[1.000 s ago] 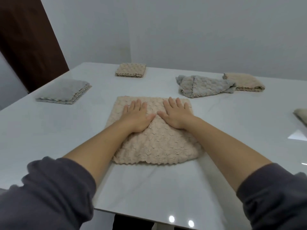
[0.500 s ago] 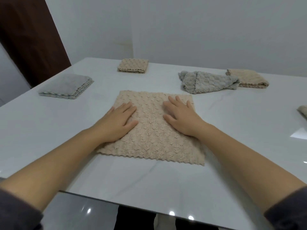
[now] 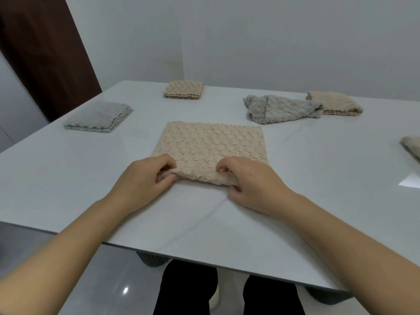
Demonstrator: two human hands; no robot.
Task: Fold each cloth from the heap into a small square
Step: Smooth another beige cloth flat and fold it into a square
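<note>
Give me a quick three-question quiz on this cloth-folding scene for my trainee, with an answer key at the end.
1. True or false: the left grip and right grip both pinch the near edge of the middle cloth.
2. Which cloth lies crumpled? A) the right grey cloth; B) the left grey cloth; C) the far beige cloth.
3. What colour is the folded cloth that the crumpled one's right end touches?
Key: 1 true; 2 A; 3 beige.
</note>
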